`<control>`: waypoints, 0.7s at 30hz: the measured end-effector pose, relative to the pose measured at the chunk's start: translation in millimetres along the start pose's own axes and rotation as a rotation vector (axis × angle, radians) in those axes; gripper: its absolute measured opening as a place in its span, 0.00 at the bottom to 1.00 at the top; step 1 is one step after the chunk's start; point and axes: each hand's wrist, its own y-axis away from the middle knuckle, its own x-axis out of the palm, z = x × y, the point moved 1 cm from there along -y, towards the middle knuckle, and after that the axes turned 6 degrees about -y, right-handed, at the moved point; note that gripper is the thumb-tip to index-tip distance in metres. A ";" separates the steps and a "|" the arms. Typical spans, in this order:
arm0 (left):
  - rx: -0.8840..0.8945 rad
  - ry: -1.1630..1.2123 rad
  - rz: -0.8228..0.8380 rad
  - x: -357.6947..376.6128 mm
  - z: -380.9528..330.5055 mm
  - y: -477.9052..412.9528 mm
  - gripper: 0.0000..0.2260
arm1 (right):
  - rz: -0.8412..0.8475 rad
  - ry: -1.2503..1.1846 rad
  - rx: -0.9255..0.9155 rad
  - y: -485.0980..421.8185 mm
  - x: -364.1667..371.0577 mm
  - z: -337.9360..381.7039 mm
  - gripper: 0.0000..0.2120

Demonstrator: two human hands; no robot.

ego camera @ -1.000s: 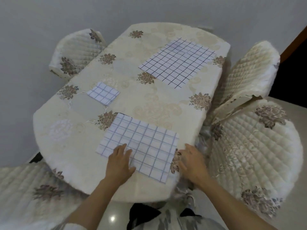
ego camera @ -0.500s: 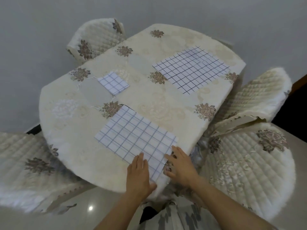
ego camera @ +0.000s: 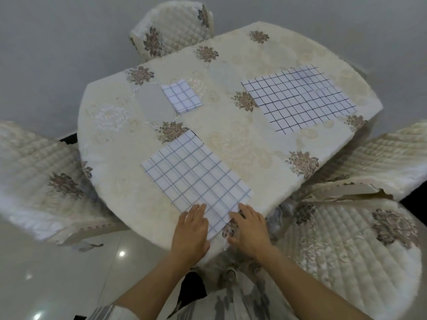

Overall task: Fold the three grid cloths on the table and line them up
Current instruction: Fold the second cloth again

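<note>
Currently one folded cloth [ego camera: 181,95] lies at the worktop's [ego camera: 254,146] left side, the far cloth [ego camera: 298,100] remains spread, and the near cloth [ego camera: 194,179], apparently half-folded, lies under flat, straight-fingered left hand [ego camera: 190,229] and right hand [ego camera: 250,227].

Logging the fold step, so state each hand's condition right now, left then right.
Left hand: open, fingers flat on the near edge of the near grid cloth.
Right hand: open, fingers resting at that cloth's near right corner.

Head camera looks steeply down on the near table [ego camera: 231,144], edges seemingly warped.
</note>
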 end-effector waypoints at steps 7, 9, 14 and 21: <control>-0.049 0.124 -0.256 -8.7 -7.5 -1.1 0.08 | 0.023 -0.030 -0.062 -7.7 -5.2 -12.8 0.31; -0.086 0.164 -0.292 -15.2 -7.4 6.5 0.09 | 0.004 -0.034 -0.107 -8.4 -7.6 -15.8 0.32; -0.158 0.299 -0.325 -28.2 12.5 31.6 0.09 | -0.045 -0.075 -0.166 -17.2 -11.3 -17.0 0.32; -0.361 0.456 -0.419 -33.2 38.4 85.7 0.08 | -0.131 -0.178 -0.296 -25.4 -0.6 -14.6 0.22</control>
